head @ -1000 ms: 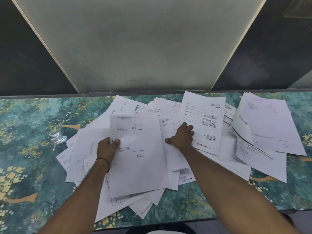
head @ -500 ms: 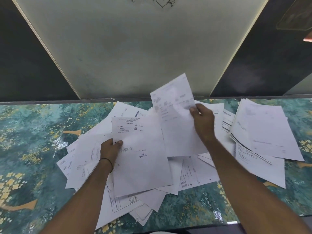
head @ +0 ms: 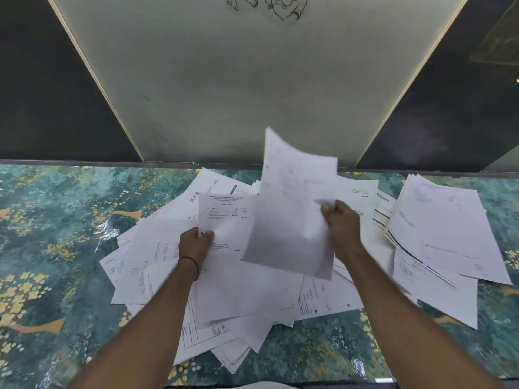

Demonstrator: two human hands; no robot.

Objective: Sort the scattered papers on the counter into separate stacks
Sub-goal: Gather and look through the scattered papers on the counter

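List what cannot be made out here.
Head view only:
- Text on the lifted sheet in the right hand: motion-blurred.
- Wording of the printed sheet the left hand pinches: too small.
- Lower sheets of the pile: covered by upper sheets, forearms.
- Wall drawing: cut by top edge.

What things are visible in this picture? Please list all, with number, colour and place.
loose papers: many, white, scattered mid-counter
lifted sheet: one, white, held above the loose papers
printed sheet: one, white, atop the loose papers, centre-left
paper stack: one, white, counter's right side
counter: one, green with yellow flowers, under the papers
panel: one, pale, behind the counter
wristband: one, black, left wrist
left hand: one, pinches the printed sheet
right hand: one, grips the lifted sheet
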